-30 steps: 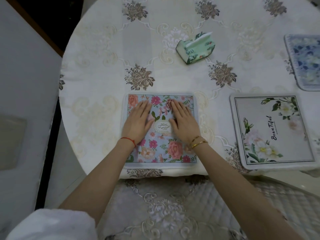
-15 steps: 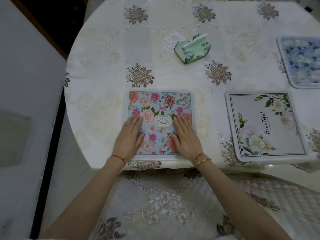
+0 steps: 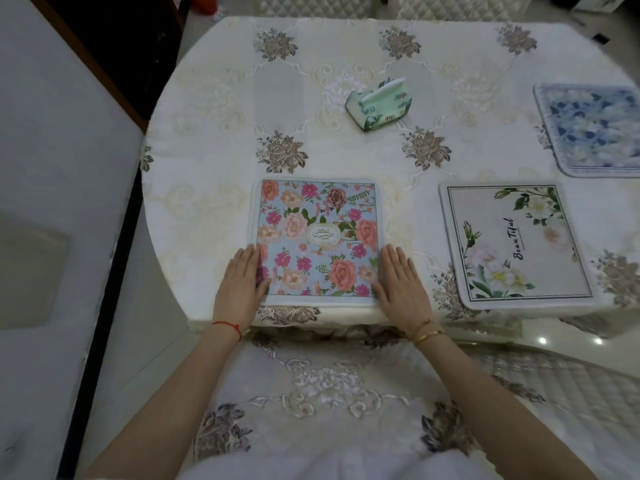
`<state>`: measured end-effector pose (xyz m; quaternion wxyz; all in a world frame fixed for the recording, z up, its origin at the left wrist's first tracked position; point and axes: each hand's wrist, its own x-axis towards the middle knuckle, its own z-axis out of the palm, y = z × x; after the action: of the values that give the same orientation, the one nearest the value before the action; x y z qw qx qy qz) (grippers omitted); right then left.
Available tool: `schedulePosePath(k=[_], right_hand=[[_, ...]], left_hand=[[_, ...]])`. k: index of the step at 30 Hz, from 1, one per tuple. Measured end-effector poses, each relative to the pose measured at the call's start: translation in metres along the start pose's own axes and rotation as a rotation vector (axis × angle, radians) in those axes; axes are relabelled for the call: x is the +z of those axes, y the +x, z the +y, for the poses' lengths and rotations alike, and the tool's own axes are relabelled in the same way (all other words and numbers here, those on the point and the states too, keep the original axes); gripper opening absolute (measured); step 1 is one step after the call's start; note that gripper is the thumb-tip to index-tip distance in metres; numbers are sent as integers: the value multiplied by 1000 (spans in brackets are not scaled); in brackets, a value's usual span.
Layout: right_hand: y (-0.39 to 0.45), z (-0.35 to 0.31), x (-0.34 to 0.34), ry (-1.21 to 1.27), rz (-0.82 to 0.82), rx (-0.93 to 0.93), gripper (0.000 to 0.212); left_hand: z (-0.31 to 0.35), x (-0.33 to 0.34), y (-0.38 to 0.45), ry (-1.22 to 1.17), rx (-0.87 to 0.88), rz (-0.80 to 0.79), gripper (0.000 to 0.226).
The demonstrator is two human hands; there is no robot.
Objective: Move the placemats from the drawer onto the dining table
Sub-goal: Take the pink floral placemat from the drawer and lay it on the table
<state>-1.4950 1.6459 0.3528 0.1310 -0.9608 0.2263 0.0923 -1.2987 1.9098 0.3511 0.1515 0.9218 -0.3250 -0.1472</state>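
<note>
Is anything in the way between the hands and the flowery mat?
Nothing visible is. The left hand and the right hand already lie flat on the side edges of the pink flower placemat, which lies on the table.

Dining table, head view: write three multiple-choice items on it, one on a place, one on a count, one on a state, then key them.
1. Where is the tissue pack?
A. beyond the pink floral placemat
B. on the white placemat
C. on the chair

2. How many placemats lie on the table?
A. one
B. three
C. five

3. How are the hands?
A. fists
B. lifting the mat
C. flat at the mat's near corners

Key: 1 A, it stands farther up the table. 2 B, pink, white and blue. 3 C, left hand and right hand have straight fingers.
</note>
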Motion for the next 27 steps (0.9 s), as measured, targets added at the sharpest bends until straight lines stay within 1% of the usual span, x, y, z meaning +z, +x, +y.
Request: schedulePosePath(k=[4, 7, 13, 18, 22, 27], right_hand=[[2, -39, 5, 44, -13, -116, 70], [6, -55, 13, 79, -34, -115, 69], [-9, -21, 14, 38, -13, -80, 68], [-13, -3, 6, 63, 6, -56, 64], [21, -19, -8, 129, 43, -96, 62], [89, -55, -10, 99, -56, -184, 62]], left_hand=[[24, 8, -11, 0, 110, 5, 67], [36, 16, -12, -18, 99, -34, 69], [11, 11, -21, 3, 82, -17, 75], [-4, 2, -18, -19, 74, -48, 78], [9, 0, 12, -53, 121, 17, 66], [37, -2, 69, -41, 160, -16, 64]])
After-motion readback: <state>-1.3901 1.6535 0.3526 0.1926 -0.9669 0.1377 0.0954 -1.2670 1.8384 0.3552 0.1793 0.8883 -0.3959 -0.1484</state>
